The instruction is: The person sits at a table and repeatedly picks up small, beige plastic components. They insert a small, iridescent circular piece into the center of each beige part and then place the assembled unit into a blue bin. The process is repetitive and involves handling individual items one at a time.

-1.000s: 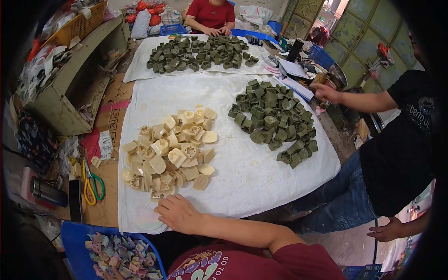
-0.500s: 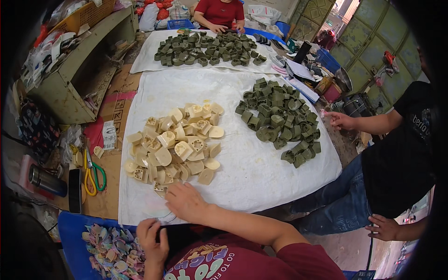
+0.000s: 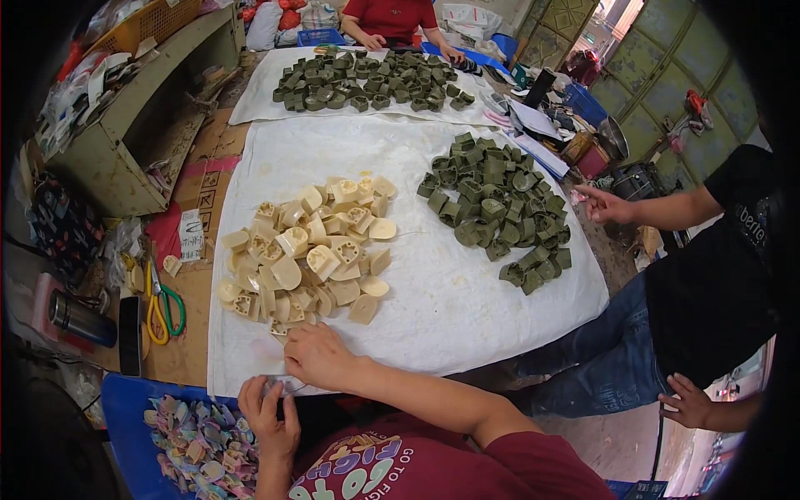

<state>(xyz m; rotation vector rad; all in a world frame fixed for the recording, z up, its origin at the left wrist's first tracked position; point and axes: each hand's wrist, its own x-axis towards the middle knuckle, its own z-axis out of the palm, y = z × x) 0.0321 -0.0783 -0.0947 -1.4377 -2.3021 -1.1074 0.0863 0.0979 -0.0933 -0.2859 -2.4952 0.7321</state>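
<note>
At the cloth's near edge my right hand (image 3: 321,357) is curled, fingers bent down beside the near end of a pile of cream shoe-heel-like pieces (image 3: 287,272). Its fingertips are partly hidden, so what they grip cannot be made out. My left hand (image 3: 270,418) is just below it to the left, at the table edge above a blue bin (image 3: 125,417). Its thumb and fingers stand apart with nothing visible between them. In that bin lie many small pastel multicoloured pieces (image 3: 204,450).
Dark green heel-like pieces (image 3: 500,200) lie right on the white cloth (image 3: 400,333), more at the far end before a person in red (image 3: 392,21). Left are scissors (image 3: 162,304), a phone (image 3: 130,336) and a flask (image 3: 82,320). Another person in black (image 3: 708,283) stands right.
My right hand has shifted slightly left and down, closer to my left hand. The far person's hands have moved apart. The view has shifted slightly.
</note>
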